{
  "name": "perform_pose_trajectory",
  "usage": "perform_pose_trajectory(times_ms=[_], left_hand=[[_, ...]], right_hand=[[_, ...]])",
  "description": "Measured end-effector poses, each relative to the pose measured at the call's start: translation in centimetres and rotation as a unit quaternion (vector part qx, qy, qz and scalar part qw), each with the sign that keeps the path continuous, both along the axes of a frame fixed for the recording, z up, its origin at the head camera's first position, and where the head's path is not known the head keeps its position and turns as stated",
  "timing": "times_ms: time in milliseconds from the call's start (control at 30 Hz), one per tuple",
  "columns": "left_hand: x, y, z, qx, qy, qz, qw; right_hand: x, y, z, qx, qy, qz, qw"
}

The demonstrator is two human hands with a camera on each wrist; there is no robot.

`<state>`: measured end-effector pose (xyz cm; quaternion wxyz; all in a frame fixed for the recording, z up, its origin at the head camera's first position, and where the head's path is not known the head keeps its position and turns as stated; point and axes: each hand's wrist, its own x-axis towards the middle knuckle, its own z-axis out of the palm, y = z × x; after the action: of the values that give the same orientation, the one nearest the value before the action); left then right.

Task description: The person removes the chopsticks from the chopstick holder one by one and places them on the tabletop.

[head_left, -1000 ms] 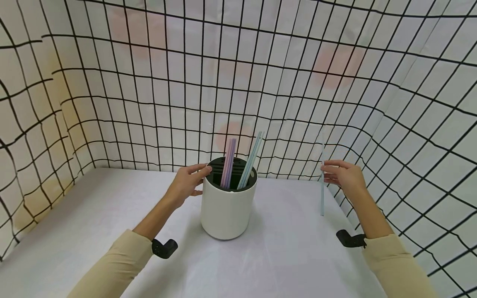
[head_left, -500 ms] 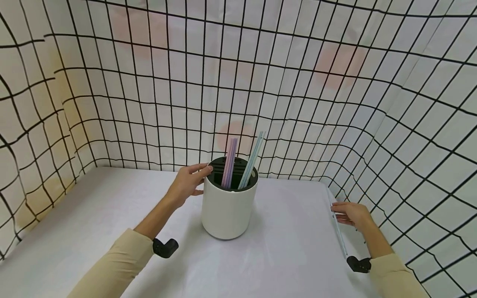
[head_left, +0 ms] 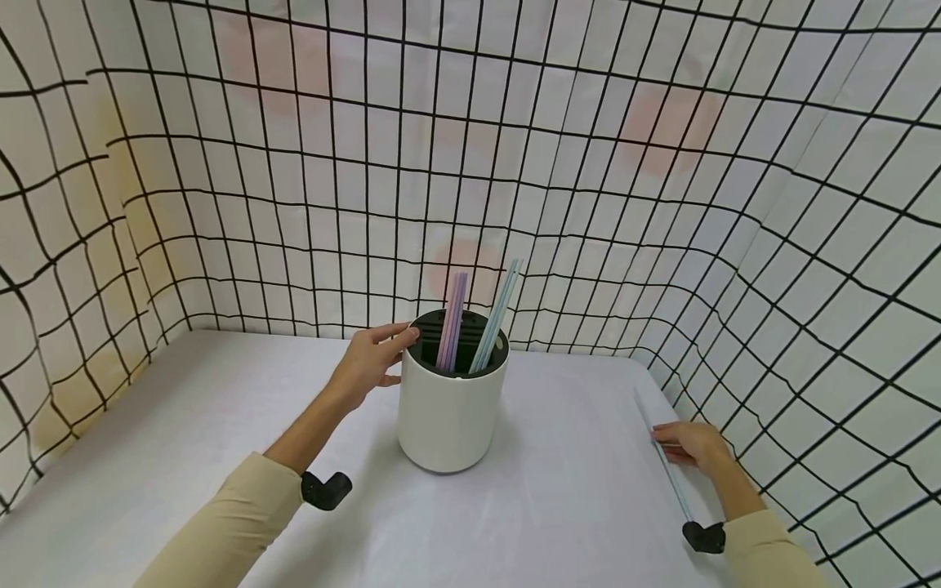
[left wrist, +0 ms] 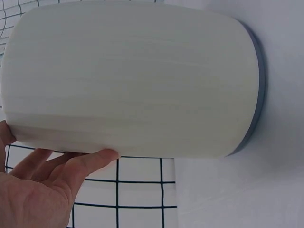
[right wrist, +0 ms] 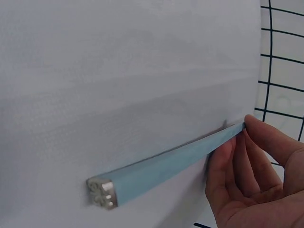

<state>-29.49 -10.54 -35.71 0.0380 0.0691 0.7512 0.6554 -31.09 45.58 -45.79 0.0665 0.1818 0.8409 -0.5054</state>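
A white cylindrical utensil holder with a dark slotted top stands upright on the table. My left hand grips its upper left side, thumb at the rim; the left wrist view shows the fingers against the white wall. Pink and purple chopsticks and light blue chopsticks lean inside it. Far to the right, my right hand pinches one light blue chopstick between thumb and fingers. This chopstick runs low along the table surface, its silver patterned end towards the wrist camera.
Black grid netting over pale cloth walls rises at the back and both sides. The right hand is close to the right-hand netting. White cloth covers the table.
My right hand has come down and towards me with the blue chopstick, which has gone from upright to lying along the table. The left hand and holder stay in place.
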Motion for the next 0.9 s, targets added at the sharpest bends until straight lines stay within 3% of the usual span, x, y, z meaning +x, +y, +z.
perform_pose_trajectory(times_ms=[333, 567, 733, 900], left_hand=[[0.1, 0.0, 0.1, 0.003, 0.002, 0.000, 1.0000], [0.3, 0.3, 0.0, 0.008, -0.006, 0.002, 0.9999], [0.3, 0.3, 0.0, 0.007, -0.006, 0.002, 1.0000], [0.3, 0.1, 0.1, 0.009, -0.003, 0.004, 0.9999]], right_hand=[[0.1, -0.2, -0.6, 0.012, 0.001, -0.014, 1.000], [0.2, -0.4, 0.0, 0.009, 0.007, -0.013, 1.000], [0.0, -2.4, 1.7, 0.010, 0.056, 0.021, 0.998], [-0.3, -6.9, 5.5, -0.020, 0.125, 0.087, 0.988]])
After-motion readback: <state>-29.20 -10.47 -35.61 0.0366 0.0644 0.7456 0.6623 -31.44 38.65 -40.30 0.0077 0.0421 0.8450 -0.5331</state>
